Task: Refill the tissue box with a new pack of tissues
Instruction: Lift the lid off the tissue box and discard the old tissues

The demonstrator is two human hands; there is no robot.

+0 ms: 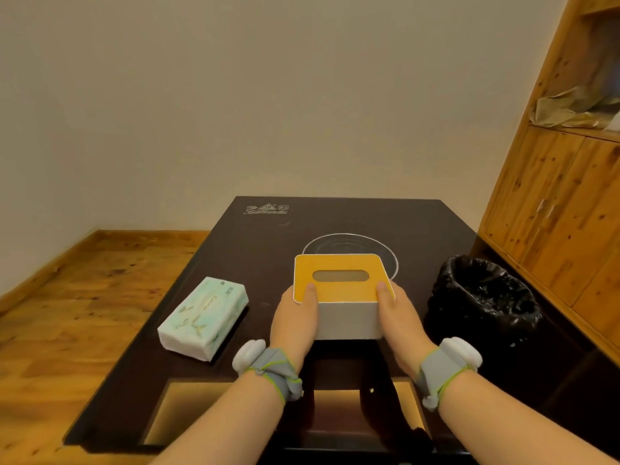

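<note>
Head view: left hand [295, 322] and right hand [401, 322] clasp the box [345, 297] at table [261, 236] centre, thumbs on lid [339, 292], likely to lift it; pack [203, 317] waits at 9 o'clock.

Both forearms are bare, no sleeves. Each wrist has a grey fabric strap [272, 368] edged with thin green cord, and a rounded white puck-like device [249, 355] sits on the outer side. Right wrist's strap [437, 365] looks the same.
</note>
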